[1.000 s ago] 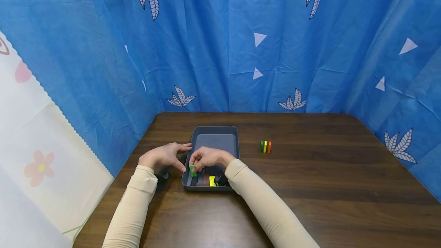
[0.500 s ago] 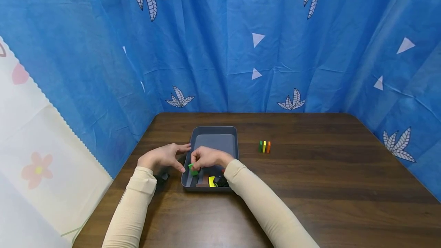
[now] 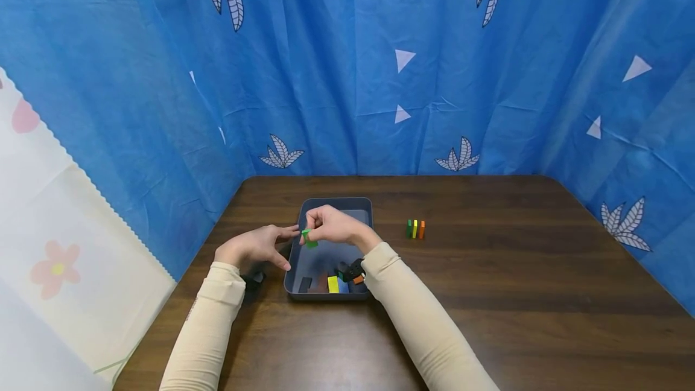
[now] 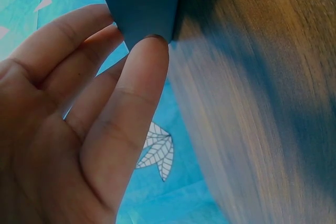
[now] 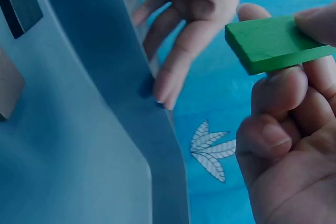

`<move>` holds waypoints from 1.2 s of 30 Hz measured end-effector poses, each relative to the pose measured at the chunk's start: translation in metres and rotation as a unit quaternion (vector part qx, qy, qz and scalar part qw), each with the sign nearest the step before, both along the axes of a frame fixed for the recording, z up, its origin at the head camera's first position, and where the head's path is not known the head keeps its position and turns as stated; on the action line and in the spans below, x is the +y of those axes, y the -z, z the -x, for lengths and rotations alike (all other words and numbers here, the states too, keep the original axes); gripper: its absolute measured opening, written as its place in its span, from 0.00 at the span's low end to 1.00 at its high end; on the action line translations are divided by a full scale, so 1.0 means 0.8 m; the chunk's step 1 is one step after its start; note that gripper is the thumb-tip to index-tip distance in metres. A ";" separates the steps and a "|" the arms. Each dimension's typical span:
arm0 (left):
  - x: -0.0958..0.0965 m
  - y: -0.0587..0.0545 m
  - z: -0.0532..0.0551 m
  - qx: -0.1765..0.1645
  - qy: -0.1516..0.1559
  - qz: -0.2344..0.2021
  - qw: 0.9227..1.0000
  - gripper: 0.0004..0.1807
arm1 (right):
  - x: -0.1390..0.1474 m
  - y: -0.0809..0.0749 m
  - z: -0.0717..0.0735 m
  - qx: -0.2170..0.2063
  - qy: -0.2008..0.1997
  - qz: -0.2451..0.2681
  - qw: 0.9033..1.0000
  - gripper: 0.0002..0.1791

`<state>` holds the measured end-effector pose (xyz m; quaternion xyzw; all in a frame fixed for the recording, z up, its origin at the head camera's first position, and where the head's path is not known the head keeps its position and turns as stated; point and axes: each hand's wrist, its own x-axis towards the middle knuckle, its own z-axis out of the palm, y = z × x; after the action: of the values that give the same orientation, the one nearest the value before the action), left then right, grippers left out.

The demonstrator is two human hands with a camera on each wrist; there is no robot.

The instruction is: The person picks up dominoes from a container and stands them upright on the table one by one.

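In the head view my right hand (image 3: 333,225) pinches a flat green domino block (image 5: 273,40) between thumb and fingers, held over the left side of a dark grey tray (image 3: 354,204). The right wrist view shows the block lying flat in the grip, raised beside the tray's wall. My left hand (image 3: 260,246) touches the tray's left side, its fingers extended and its thumb (image 4: 142,72) on the tray. At the tray's near end lie a black block (image 3: 305,284), a brown block (image 3: 318,283), a yellow block (image 3: 333,284) and a blue block (image 3: 343,286).
Three thin blocks stand upright in a row to the right of the tray: dark green (image 3: 409,228), yellow (image 3: 415,229) and orange (image 3: 422,230). A blue patterned curtain (image 3: 326,77) hangs behind the brown wooden table (image 3: 488,294).
My right hand has lifted the green domino block up and away from the near end of the tray, uncovering the blocks there. The left hand stays at the tray's left side.
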<state>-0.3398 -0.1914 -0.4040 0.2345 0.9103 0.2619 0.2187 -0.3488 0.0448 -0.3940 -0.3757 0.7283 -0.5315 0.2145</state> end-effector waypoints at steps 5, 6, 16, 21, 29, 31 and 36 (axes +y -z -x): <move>0.001 0.004 0.001 -0.008 -0.009 -0.003 1.000 0.51 | 0.016 -0.006 -0.004 0.003 0.004 0.012 1.000 0.12; 0.001 0.004 0.001 -0.010 -0.012 -0.004 1.000 0.51 | 0.020 -0.007 -0.005 0.004 0.006 0.013 1.000 0.12; 0.000 0.005 0.001 -0.009 -0.026 0.004 1.000 0.52 | 0.051 -0.020 -0.021 0.029 0.031 0.028 0.999 0.11; 0.000 0.006 0.002 -0.024 -0.029 -0.020 0.999 0.52 | 0.070 -0.031 -0.029 0.054 0.057 0.044 0.996 0.11; 0.000 0.008 0.003 -0.051 -0.042 -0.044 0.997 0.53 | 0.119 -0.035 -0.037 0.080 0.138 0.116 0.980 0.12; 0.000 0.008 0.002 -0.051 -0.038 -0.045 0.997 0.53 | 0.131 -0.037 -0.038 0.090 0.160 0.121 0.975 0.12; -0.001 0.005 0.000 -0.053 -0.034 -0.048 0.997 0.53 | 0.157 -0.042 -0.037 0.119 0.214 0.112 0.963 0.11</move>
<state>-0.3400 -0.1918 -0.4080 0.1989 0.8914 0.3244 0.2461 -0.3192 0.1700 -0.3607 -0.2935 0.7477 -0.5945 -0.0362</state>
